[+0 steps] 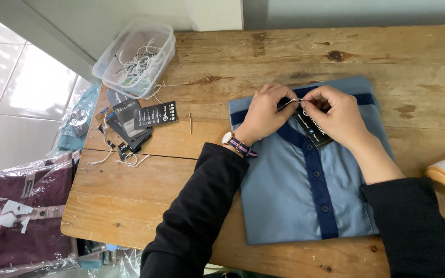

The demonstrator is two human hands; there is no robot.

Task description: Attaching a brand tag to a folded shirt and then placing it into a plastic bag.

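Folded blue shirt [294, 190] with navy placket lies flat on the wooden worktop [181, 170], collar end away from the person. Both hands meet at the collar. Left hand [264, 119]: grip pinched shut on a thin white string [293, 100]. Right hand [336, 117]: grip pinched on the same string, just above a black hang tag [312, 131] lying on the shirt. Further left on the worktop: loose pile of black tags [135, 123], clear plastic tub [135, 56] holding strings. Bagged garments [21, 216] on the floor at left.
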